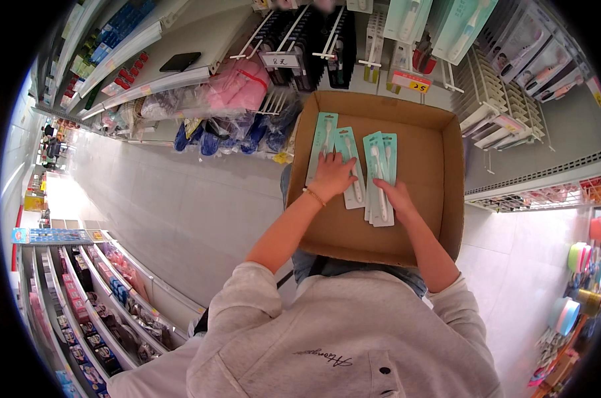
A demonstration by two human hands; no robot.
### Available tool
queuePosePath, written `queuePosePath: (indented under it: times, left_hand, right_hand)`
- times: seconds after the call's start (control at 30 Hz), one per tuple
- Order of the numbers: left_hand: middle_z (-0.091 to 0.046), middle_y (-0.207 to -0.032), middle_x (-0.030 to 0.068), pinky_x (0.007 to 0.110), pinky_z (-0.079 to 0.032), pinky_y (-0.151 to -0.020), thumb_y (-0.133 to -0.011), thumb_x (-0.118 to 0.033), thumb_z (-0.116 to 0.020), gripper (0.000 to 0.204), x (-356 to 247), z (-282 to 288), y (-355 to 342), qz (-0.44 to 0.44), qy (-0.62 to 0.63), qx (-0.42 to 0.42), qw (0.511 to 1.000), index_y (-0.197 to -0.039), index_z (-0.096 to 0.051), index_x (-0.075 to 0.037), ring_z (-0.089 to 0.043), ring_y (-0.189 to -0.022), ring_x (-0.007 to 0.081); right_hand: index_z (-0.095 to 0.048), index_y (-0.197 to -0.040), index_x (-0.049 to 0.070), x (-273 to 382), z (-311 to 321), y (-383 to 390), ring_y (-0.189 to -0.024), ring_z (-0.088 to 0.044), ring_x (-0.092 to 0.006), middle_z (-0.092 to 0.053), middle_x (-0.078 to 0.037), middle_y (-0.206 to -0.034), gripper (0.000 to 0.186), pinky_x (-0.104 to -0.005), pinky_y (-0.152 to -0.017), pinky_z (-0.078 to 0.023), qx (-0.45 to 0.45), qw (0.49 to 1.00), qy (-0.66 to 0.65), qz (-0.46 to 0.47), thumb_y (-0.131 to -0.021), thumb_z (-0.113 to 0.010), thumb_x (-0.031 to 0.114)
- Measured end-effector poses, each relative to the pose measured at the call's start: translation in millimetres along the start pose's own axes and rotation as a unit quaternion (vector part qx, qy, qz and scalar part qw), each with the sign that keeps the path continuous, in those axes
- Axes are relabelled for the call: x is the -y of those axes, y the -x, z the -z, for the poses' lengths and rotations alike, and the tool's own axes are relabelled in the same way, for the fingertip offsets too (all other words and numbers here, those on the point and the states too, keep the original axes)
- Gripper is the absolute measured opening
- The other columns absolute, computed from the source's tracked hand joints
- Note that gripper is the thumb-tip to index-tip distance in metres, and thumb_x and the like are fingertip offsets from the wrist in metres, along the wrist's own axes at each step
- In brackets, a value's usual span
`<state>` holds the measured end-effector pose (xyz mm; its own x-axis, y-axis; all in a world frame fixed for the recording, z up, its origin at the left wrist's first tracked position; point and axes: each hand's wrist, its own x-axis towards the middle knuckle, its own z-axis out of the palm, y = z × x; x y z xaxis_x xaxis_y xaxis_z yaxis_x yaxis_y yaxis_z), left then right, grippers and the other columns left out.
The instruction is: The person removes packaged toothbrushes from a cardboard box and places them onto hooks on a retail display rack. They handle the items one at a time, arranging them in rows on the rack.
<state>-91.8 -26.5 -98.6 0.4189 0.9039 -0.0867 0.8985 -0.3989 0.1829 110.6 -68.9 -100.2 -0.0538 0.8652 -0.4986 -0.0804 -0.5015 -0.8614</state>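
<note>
A shallow cardboard box (441, 166) rests at my lap, holding several mint-green blister packs with white toothbrushes. My left hand (333, 174) lies over the left packs (326, 129), fingers spread across them. A bracelet is on that wrist. My right hand (394, 194) has its thumb on an overlapping bunch of packs (380, 211) at the box's right and grips their edge; the fingers underneath are mostly hidden.
Shelving with hanging goods (300, 46) and toothbrush packs (406, 16) stands ahead, with bagged items (237, 93) and a dark phone-like object (180, 62). Racks (88, 305) line the lower left; colourful housewares (569, 312) are at right. A tiled floor (201, 192) lies left.
</note>
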Motion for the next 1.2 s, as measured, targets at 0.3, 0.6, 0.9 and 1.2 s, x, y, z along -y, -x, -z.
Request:
queuePosePath:
  times: [0.3,0.6,0.9,1.2]
  left_hand:
    - [-0.053,-0.119,0.0160,0.056,-0.027,-0.103,-0.083,-0.039,-0.059,0.047,6,-3,1,0.021,-0.061,-0.046,0.997,-0.122,-0.055,-0.013,-0.043,-0.119,0.0344]
    - [-0.064,-0.094,0.0119,0.042,-0.047,-0.080,-0.078,-0.029,-0.066,0.034,2,17,-2,-0.046,0.067,0.019,0.997,-0.103,-0.060,-0.007,-0.060,-0.092,0.0265]
    - [-0.054,-0.123,0.0144,0.048,-0.038,-0.098,-0.079,-0.028,-0.064,0.046,2,17,1,-0.024,-0.006,0.030,0.999,-0.116,-0.054,-0.003,-0.049,-0.117,0.0296]
    - [-0.046,-0.132,0.0134,0.052,-0.033,-0.100,-0.075,-0.027,-0.068,0.046,16,-7,-5,-0.032,0.015,-0.004,0.999,-0.113,-0.055,-0.003,-0.038,-0.129,0.0282]
  right_hand:
    - [-0.052,-0.118,-0.006,2,1,3,-0.094,-0.060,-0.0211,-0.062,-0.014,-0.106,0.053,-0.0331,-0.080,-0.047,0.019,0.999,0.026,-0.016,-0.080,-0.068,0.028]
    - [-0.054,-0.117,-0.004,0,1,-1,-0.097,-0.059,-0.0207,-0.062,-0.013,-0.106,0.052,-0.0330,-0.085,-0.046,-0.001,0.999,0.043,0.008,-0.079,-0.068,0.028]
    - [-0.054,-0.118,-0.004,0,3,-1,-0.097,-0.059,-0.0214,-0.062,-0.014,-0.107,0.054,-0.0337,-0.085,-0.045,0.007,0.999,0.036,-0.003,-0.078,-0.067,0.030]
    - [-0.052,-0.119,-0.004,7,0,3,-0.097,-0.059,-0.0207,-0.061,-0.014,-0.108,0.051,-0.0332,-0.083,-0.047,0.020,0.999,0.041,-0.013,-0.081,-0.067,0.027]
